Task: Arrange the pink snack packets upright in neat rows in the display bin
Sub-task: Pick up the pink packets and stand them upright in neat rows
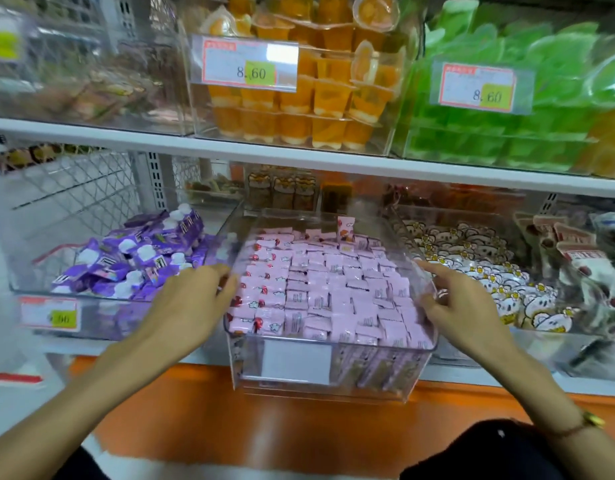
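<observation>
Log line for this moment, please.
pink packets in rows | one packet sticking up at back | left hand, right hand at clear bin sides
</observation>
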Demonstrator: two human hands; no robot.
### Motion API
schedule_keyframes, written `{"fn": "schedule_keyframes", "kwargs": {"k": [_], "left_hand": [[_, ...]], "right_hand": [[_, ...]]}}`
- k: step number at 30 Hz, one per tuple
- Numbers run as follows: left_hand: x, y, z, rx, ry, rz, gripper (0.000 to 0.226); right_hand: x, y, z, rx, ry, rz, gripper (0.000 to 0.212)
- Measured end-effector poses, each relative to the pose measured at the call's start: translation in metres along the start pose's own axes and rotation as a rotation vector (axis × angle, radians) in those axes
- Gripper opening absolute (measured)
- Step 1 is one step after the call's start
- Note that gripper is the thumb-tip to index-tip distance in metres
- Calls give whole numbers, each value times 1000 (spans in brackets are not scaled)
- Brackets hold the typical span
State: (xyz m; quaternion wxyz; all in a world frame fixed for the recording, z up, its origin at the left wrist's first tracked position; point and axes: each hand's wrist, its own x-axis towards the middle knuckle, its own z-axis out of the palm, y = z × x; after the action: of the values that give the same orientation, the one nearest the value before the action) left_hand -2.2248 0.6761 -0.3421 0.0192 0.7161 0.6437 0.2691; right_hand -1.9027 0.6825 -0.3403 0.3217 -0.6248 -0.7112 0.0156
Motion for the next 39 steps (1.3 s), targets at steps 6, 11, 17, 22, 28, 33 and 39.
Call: {"fn": "schedule_keyframes", "kwargs": {"k": [6,11,17,22,28,33,39], "left_hand": [[8,9,-16,275,-98,-44,24],[44,33,-25,251,97,173,38],[143,79,36,-114,-272,261,32],[191,95,91,-221,-284,204,39],[206,90,111,-178,-275,232,33],[204,82,108,-274,-227,227,27],[202,86,110,-250,-221,212,23]], "right_hand": [[2,5,0,34,-27,53,43],[26,-1,-22,-95,-39,-41,18],[105,-23,1,-249,-142,-221,17],[167,-12,50,-441,-305,-187,23],[186,0,65,-454,-425,-115,41],[183,4,64,-432,-348,-140,31],[172,10,54,-219,-270,-119,21]]}}
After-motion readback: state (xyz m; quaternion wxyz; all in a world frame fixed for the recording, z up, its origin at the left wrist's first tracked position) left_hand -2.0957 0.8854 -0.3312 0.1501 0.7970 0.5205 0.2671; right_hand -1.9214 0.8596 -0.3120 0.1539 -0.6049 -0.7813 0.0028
